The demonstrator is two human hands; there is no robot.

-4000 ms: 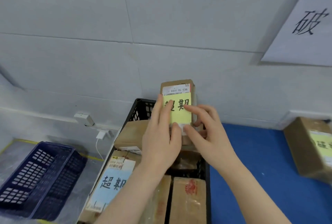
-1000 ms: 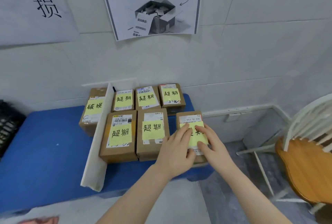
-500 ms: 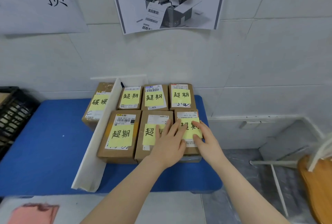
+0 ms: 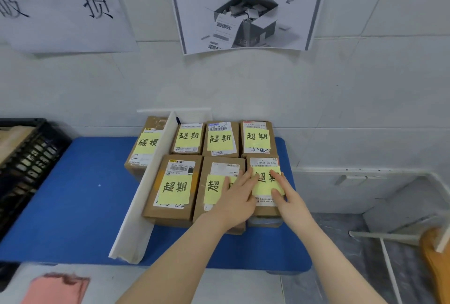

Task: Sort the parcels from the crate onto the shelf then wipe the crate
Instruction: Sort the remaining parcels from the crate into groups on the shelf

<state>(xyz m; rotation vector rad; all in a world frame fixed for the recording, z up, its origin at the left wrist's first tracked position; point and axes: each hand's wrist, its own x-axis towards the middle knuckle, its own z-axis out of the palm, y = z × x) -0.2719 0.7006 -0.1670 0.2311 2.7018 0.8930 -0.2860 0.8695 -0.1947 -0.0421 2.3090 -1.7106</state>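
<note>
The one camera sits on my head, looking forward and down from close above the blue shelf point(image 4: 73, 196). It faces the white tiled wall point(image 4: 243, 84) at the far side, where a poster point(image 4: 246, 6) hangs. My forearms enter from the near edge. A black crate point(image 4: 26, 157) shows at the far left, a wooden chair point(image 4: 435, 262) at the near right.

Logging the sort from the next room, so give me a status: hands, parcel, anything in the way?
Left hand and right hand flat on front-right parcel. Parcel on blue shelf, beside five others right of white divider. Nothing in the way.
</note>
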